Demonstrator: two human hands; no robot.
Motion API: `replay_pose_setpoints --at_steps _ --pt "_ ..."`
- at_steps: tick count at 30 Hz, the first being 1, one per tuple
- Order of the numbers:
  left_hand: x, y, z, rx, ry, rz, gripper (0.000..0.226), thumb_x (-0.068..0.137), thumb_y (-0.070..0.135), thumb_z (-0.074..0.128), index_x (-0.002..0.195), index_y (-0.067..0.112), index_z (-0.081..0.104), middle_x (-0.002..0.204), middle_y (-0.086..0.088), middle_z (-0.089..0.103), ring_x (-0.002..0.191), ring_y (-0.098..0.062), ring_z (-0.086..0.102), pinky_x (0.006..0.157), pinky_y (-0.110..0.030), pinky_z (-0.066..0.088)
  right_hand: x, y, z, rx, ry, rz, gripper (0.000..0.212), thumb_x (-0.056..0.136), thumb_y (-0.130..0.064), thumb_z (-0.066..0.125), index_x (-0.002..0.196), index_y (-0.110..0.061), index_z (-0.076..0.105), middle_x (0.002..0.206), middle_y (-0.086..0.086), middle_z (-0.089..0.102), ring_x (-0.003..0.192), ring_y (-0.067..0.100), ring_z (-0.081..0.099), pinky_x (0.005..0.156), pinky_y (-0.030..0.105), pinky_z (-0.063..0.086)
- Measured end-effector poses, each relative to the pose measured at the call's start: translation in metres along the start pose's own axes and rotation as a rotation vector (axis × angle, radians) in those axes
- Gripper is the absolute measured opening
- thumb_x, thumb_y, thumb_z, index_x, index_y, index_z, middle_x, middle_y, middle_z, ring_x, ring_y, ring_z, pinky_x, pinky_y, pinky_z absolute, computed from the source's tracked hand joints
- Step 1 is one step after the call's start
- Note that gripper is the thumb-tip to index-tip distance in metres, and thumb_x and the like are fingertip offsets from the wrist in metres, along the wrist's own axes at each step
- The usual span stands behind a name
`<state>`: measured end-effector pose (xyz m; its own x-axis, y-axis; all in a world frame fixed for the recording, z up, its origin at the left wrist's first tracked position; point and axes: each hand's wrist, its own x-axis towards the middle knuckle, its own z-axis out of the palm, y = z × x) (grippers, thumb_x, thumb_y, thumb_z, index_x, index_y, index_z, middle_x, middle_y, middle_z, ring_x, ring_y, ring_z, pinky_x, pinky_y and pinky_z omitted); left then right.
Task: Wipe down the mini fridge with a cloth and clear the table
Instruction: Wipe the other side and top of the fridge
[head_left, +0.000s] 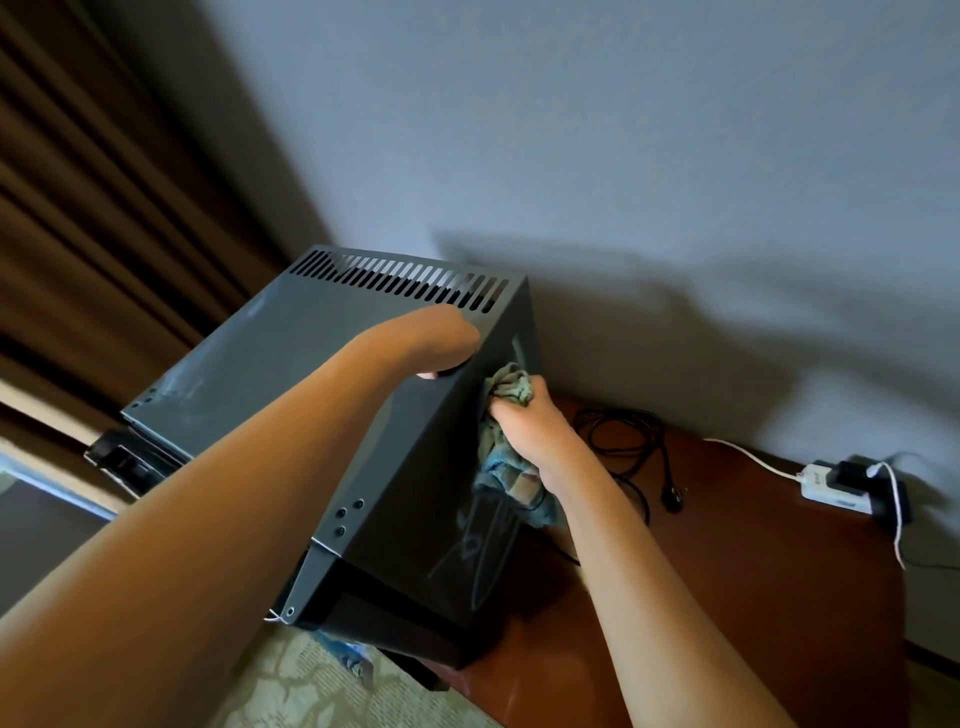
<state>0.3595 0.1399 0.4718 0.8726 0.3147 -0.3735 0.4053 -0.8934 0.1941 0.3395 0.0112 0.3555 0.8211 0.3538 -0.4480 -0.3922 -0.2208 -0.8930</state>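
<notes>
Head view: the wall (623, 130) fills the upper frame, with a brown curtain (78, 208) at left. The table (753, 597) carries the dark fridge (291, 364), which sits at its near edge, part overhanging the carpet (311, 691). The left hand (441, 343) rests over the fridge's top right edge, fingers curled down over it. The right hand (524, 426) grips a bunched cloth (498, 452), pressing it to the fridge's right side. A black cord (634, 447) lies loose on the table, beside a white adapter (831, 483). Hard sideways rubbing could nudge the overhanging fridge off, or the cloth could snag the cord.
</notes>
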Motion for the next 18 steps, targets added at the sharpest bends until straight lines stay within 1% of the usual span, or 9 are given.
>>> replay_pose_setpoints --at_steps 1,3,6,9,10,12,14,16,18 --pt "0.0 0.002 -0.001 0.01 0.005 -0.003 0.027 0.103 0.016 0.041 0.08 0.012 0.055 0.079 -0.007 0.059 0.064 -0.018 0.055 0.058 -0.027 0.046 -0.001 -0.004 0.0 0.012 -0.007 -0.041 0.04 0.085 -0.044 0.059 0.122 -0.037 0.044 0.107 0.005 0.065 0.095 0.028 0.067 0.09 0.051 0.058" --pt "-0.001 0.005 -0.002 0.036 -0.009 0.028 0.029 0.104 0.019 0.037 0.084 0.009 0.055 0.08 -0.013 0.062 0.066 -0.022 0.056 0.059 -0.028 0.043 0.002 -0.014 0.001 0.063 0.014 -0.124 0.037 0.082 -0.041 0.06 0.117 -0.039 0.047 0.104 0.006 0.067 0.092 0.027 0.069 0.085 0.051 0.06" --pt "-0.004 0.005 0.0 0.06 -0.008 0.056 0.032 0.105 0.022 0.034 0.089 0.006 0.057 0.08 -0.014 0.061 0.068 -0.024 0.055 0.062 -0.03 0.04 0.012 -0.02 -0.002 0.135 0.128 -0.178 0.031 0.084 -0.04 0.061 0.111 -0.043 0.046 0.105 0.001 0.065 0.092 0.024 0.068 0.085 0.051 0.06" --pt "-0.005 0.005 0.003 0.084 0.014 0.059 0.032 0.104 0.023 0.035 0.089 0.006 0.058 0.081 -0.013 0.057 0.072 -0.024 0.053 0.064 -0.032 0.04 0.024 -0.009 -0.009 0.106 0.123 -0.078 0.033 0.091 -0.039 0.057 0.118 -0.042 0.038 0.11 0.001 0.06 0.098 0.025 0.062 0.091 0.053 0.057" --pt "-0.006 0.005 0.003 0.088 0.015 0.057 0.033 0.104 0.024 0.035 0.09 0.005 0.059 0.081 -0.013 0.058 0.073 -0.024 0.054 0.065 -0.033 0.041 0.022 -0.006 -0.011 0.099 0.079 -0.021 0.034 0.095 -0.037 0.056 0.123 -0.038 0.037 0.11 0.003 0.059 0.098 0.025 0.061 0.091 0.051 0.056" --pt "-0.005 0.005 0.005 0.109 0.025 0.057 0.034 0.105 0.025 0.036 0.094 0.005 0.061 0.086 -0.012 0.061 0.077 -0.023 0.058 0.068 -0.033 0.043 0.022 -0.004 -0.011 0.08 0.007 0.042 0.039 0.098 -0.035 0.056 0.13 -0.03 0.036 0.111 0.005 0.058 0.098 0.025 0.061 0.082 0.043 0.056" --pt "-0.005 0.008 0.004 0.133 0.039 0.056 0.034 0.105 0.026 0.036 0.102 0.005 0.062 0.094 -0.01 0.063 0.083 -0.022 0.059 0.07 -0.032 0.043 0.022 -0.012 -0.01 0.099 0.003 -0.023 0.036 0.095 -0.036 0.06 0.125 -0.028 0.04 0.11 0.007 0.061 0.098 0.024 0.063 0.078 0.04 0.056" --pt "-0.008 0.014 0.003 0.153 0.033 0.051 0.038 0.107 0.027 0.034 0.11 0.004 0.064 0.099 -0.009 0.062 0.086 -0.022 0.057 0.071 -0.031 0.043 0.027 -0.023 -0.01 0.13 0.047 -0.119 0.033 0.093 -0.035 0.063 0.119 -0.029 0.044 0.108 0.007 0.063 0.096 0.024 0.065 0.081 0.042 0.058" --pt "-0.01 0.018 0.003 0.163 0.025 0.031 0.039 0.108 0.024 0.033 0.121 0.002 0.062 0.111 -0.013 0.063 0.096 -0.024 0.057 0.079 -0.031 0.043 0.033 -0.03 -0.011 0.148 0.11 -0.17 0.031 0.092 -0.033 0.062 0.117 -0.032 0.045 0.107 0.005 0.064 0.094 0.022 0.065 0.079 0.041 0.058"
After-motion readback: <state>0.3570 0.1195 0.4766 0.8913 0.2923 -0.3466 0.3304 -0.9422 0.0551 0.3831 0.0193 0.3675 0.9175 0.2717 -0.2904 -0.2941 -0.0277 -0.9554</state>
